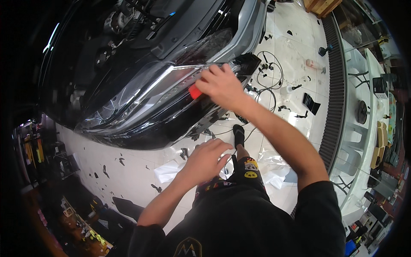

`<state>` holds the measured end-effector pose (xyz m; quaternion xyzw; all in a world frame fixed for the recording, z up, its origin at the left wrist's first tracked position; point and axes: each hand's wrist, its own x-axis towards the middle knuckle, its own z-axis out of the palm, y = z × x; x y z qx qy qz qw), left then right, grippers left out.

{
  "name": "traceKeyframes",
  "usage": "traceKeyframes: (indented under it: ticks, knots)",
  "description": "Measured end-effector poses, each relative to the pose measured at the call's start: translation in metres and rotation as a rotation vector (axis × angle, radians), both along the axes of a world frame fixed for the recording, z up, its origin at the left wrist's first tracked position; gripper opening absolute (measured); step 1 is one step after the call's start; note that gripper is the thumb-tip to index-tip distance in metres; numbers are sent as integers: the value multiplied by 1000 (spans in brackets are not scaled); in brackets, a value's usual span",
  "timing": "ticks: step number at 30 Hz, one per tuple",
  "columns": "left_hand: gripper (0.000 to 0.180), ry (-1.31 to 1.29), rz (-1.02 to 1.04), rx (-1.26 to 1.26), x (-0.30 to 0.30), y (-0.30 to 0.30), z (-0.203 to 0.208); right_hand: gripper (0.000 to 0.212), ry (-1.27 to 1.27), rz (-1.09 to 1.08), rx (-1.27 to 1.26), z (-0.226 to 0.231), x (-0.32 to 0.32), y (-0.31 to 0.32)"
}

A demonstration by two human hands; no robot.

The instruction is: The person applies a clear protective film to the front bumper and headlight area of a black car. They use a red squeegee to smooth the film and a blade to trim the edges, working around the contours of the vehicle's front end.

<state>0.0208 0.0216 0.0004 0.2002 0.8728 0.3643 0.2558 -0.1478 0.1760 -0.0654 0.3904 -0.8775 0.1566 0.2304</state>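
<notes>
We note: right hand [220, 85], fingers closed on red tool [195, 91], beside car headlight [156, 88] | left hand [205, 159], half-open, empty, apart from headlight

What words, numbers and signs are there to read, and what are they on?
Black shirt: a gold badge with a letter-like shape; I don't copy out writing.
Shorts: a yellow smiley face, no words I can read.
Black box on the right: pale marks, too small to read.
Car and red tool: no writing I can make out.
</notes>
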Motion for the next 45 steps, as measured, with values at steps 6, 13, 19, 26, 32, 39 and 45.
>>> traceKeyframes:
  ticks: [6, 13, 19, 26, 32, 39, 45]
  knots:
    - [26, -72, -18, 1, 15, -4, -1, 27, 5, -87, 131, -27, -50, 110]
    - [27, -108, -6, -33, 19, -18, -7, 27, 0, -188, -2, -3, -17, 80]
    - [26, -30, -109, -38, 5, -11, 9, 26, -42, -47, 53, -5, -14, 26]
    - [20, 498, -106, -124, -133, 3, 68, 37, -157, -262, -382, 22, 9, 91]
    - [34, 878, -401, -425, -275, 58, 48, 49, -486, -18, -582, 163, 151, 101]
    - [44, 939, -958, -643, -305, 93, -14, 35, -140, 109, -883, 151, 158, 103]
    - [30, 853, -1047, -954, -300, 114, -12, 31, -190, 116, -1076, 137, 161, 90]
